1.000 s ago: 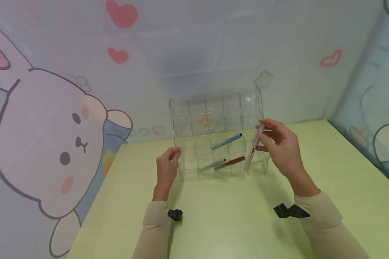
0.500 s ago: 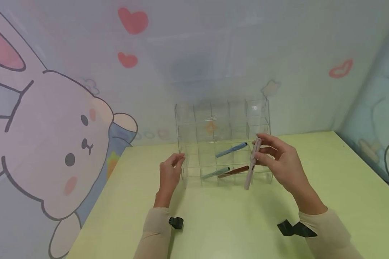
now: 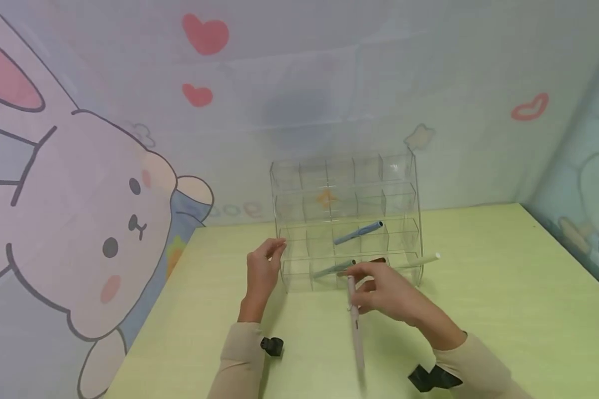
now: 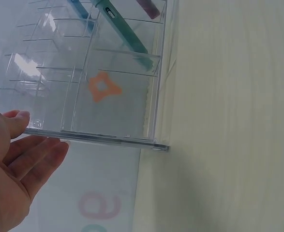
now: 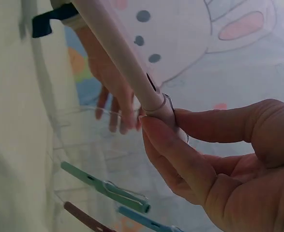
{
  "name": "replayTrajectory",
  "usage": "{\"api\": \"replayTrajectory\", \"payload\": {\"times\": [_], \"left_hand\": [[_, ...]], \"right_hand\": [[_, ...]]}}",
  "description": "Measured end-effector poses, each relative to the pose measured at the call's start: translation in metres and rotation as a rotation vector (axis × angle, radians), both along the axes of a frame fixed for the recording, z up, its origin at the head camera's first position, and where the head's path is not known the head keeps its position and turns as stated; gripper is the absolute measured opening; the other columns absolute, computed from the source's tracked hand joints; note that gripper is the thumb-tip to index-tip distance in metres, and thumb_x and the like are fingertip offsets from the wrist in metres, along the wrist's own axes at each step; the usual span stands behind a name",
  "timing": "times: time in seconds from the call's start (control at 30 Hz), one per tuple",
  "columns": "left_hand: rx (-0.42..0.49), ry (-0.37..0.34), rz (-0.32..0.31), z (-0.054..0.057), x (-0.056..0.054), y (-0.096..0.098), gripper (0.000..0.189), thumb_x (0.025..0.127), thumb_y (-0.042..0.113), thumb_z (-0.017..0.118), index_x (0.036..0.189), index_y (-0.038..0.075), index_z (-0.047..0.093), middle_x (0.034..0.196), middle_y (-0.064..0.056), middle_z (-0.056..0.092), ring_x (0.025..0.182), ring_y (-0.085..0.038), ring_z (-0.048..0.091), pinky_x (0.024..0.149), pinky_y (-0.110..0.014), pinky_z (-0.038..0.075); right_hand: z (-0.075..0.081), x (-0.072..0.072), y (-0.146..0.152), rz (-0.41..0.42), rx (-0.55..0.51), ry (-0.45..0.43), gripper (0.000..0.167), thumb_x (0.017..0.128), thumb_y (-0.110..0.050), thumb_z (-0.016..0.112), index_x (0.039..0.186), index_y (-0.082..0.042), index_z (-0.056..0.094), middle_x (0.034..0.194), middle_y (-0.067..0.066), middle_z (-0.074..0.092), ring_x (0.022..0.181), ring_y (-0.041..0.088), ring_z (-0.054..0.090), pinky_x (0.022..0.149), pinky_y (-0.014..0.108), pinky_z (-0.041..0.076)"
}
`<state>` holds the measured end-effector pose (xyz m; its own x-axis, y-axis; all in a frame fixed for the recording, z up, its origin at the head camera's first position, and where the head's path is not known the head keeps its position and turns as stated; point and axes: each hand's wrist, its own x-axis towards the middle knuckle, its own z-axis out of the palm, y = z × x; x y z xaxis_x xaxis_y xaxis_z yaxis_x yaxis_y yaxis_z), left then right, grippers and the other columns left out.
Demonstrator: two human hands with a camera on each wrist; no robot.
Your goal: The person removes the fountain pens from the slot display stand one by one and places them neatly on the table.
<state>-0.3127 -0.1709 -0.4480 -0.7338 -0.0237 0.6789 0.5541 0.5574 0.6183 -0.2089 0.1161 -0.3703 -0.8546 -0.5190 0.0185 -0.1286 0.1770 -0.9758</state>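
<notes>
A clear acrylic pen rack [image 3: 342,223] with tiered compartments stands on the table. My left hand [image 3: 263,269] pinches its left side panel [image 4: 98,138], thumb on one face and fingers on the other. My right hand [image 3: 386,293] holds a pale pink pen [image 3: 355,327] between thumb and fingertips, in front of the rack's lowest tier. The pen's long end slants down toward me. A blue pen [image 3: 358,233] lies in a middle tier. Lower down are a green pen [image 3: 334,269] and a dark red pen [image 3: 377,260], the red one partly covered by my right hand.
A pale yellow pen [image 3: 426,259] sticks out past the rack's right side in the lowest tier. Behind the light green table [image 3: 484,266] hangs a printed backdrop [image 3: 299,100] with a rabbit and hearts. A black wrist camera [image 3: 272,346] sits at my left sleeve.
My right hand has moved left and toward me with the pink pen, uncovering the pale yellow pen and covering part of the red one. My left hand keeps its place on the rack.
</notes>
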Motion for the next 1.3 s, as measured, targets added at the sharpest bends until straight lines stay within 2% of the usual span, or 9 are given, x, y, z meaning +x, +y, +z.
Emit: {"api": "replayTrajectory", "payload": {"times": [0.2, 0.37, 0.53, 0.7, 0.87, 1.0, 1.1, 1.3], "left_hand": [[-0.002, 0.006, 0.007, -0.001, 0.000, 0.000, 0.011, 0.094, 0.004, 0.070, 0.103, 0.002, 0.075, 0.094, -0.012, 0.076, 0.085, -0.029, 0.074, 0.076, -0.044, 0.058], [-0.009, 0.016, 0.005, 0.000, -0.002, 0.000, 0.010, 0.094, 0.004, 0.070, 0.103, 0.002, 0.075, 0.094, -0.012, 0.076, 0.086, -0.029, 0.074, 0.077, -0.043, 0.058], [-0.011, 0.015, 0.003, 0.001, -0.003, 0.000, 0.010, 0.094, 0.004, 0.070, 0.102, 0.002, 0.075, 0.094, -0.012, 0.076, 0.085, -0.029, 0.074, 0.077, -0.044, 0.058], [0.003, -0.016, 0.008, 0.002, 0.000, 0.001, 0.011, 0.093, 0.004, 0.070, 0.103, 0.003, 0.076, 0.095, -0.013, 0.076, 0.086, -0.030, 0.074, 0.077, -0.044, 0.058], [0.014, -0.022, 0.009, 0.004, 0.001, 0.001, 0.011, 0.093, 0.003, 0.070, 0.103, 0.002, 0.075, 0.095, -0.015, 0.076, 0.087, -0.032, 0.074, 0.078, -0.046, 0.058], [0.013, -0.018, 0.003, 0.004, 0.000, 0.001, 0.011, 0.093, 0.002, 0.070, 0.103, 0.001, 0.075, 0.095, -0.015, 0.075, 0.088, -0.032, 0.074, 0.079, -0.046, 0.057], [0.013, -0.022, 0.003, 0.003, 0.000, 0.001, 0.011, 0.093, 0.003, 0.070, 0.103, 0.001, 0.075, 0.096, -0.015, 0.075, 0.089, -0.032, 0.073, 0.080, -0.046, 0.057], [0.014, -0.010, 0.000, 0.003, 0.002, 0.002, 0.011, 0.093, 0.002, 0.070, 0.103, 0.001, 0.075, 0.095, -0.015, 0.075, 0.088, -0.032, 0.074, 0.079, -0.047, 0.057]], "right_hand": [[-0.019, 0.003, -0.023, 0.056, 0.068, -0.042, 0.048, 0.090, 0.007, 0.064, 0.136, 0.010, 0.049, 0.121, 0.021, 0.057, 0.088, 0.026, 0.068, 0.071, 0.040, 0.059], [-0.025, 0.002, -0.029, 0.032, 0.061, -0.036, 0.043, 0.088, 0.009, 0.063, 0.130, 0.008, 0.053, 0.114, 0.020, 0.056, 0.087, 0.025, 0.067, 0.069, 0.038, 0.059], [-0.033, 0.003, -0.033, 0.033, 0.061, -0.060, 0.040, 0.084, 0.011, 0.065, 0.123, 0.013, 0.054, 0.110, 0.021, 0.057, 0.079, 0.025, 0.069, 0.069, 0.037, 0.059], [-0.047, 0.001, -0.041, 0.008, 0.090, -0.088, 0.043, 0.080, 0.014, 0.067, 0.121, 0.017, 0.055, 0.109, 0.021, 0.055, 0.074, 0.024, 0.070, 0.066, 0.036, 0.059], [-0.065, -0.002, -0.050, -0.040, 0.151, -0.067, 0.045, 0.077, 0.015, 0.068, 0.120, 0.019, 0.054, 0.109, 0.023, 0.055, 0.071, 0.022, 0.068, 0.062, 0.033, 0.058], [-0.076, -0.003, -0.053, -0.045, 0.195, -0.053, 0.044, 0.078, 0.015, 0.069, 0.119, 0.020, 0.055, 0.112, 0.027, 0.055, 0.071, 0.021, 0.065, 0.060, 0.033, 0.058], [-0.080, -0.003, -0.055, -0.038, 0.203, -0.052, 0.044, 0.079, 0.015, 0.069, 0.119, 0.020, 0.054, 0.113, 0.029, 0.055, 0.070, 0.020, 0.063, 0.060, 0.034, 0.058], [-0.084, -0.001, -0.056, -0.021, 0.212, -0.043, 0.045, 0.077, 0.017, 0.068, 0.119, 0.022, 0.054, 0.106, 0.027, 0.058, 0.066, 0.021, 0.064, 0.059, 0.035, 0.058]]}}
